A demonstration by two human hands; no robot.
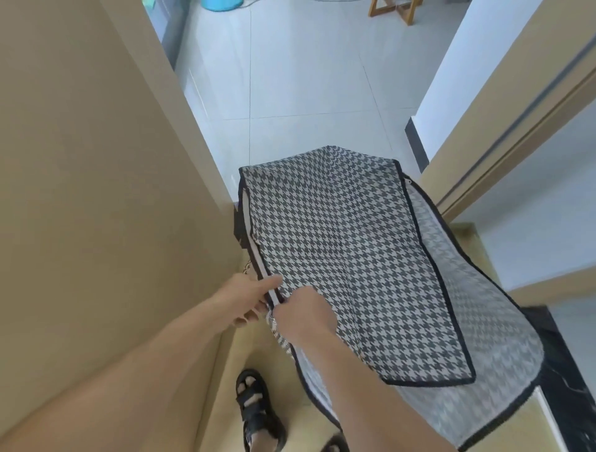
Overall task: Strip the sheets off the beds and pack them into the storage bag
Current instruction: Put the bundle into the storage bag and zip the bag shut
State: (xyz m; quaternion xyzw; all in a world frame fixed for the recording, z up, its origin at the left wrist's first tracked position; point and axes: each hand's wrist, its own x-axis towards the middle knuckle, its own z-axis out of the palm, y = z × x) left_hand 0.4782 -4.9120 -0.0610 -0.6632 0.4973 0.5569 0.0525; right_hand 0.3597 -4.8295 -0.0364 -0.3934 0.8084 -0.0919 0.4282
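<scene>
A large storage bag (348, 245) in black-and-white houndstooth cloth with black trim stands on the floor in front of me, its top flap lying over it. My left hand (245, 300) pinches the white zipper edge at the bag's near left corner. Right beside it, my right hand (303, 316) grips the flap's edge at the same corner. The flap's right side is loose, showing the pale lining (483, 322) of the bag's wall. No sheets or beds are in view; the bag's inside is hidden by the flap.
A tan door or wall panel (96, 193) stands close on my left. Another tan door frame (516, 129) is on the right. Grey floor tiles (290, 80) stretch ahead, with a turquoise basin (222, 4) and a wooden stool (395, 9) far off. My sandalled foot (254, 416) is below.
</scene>
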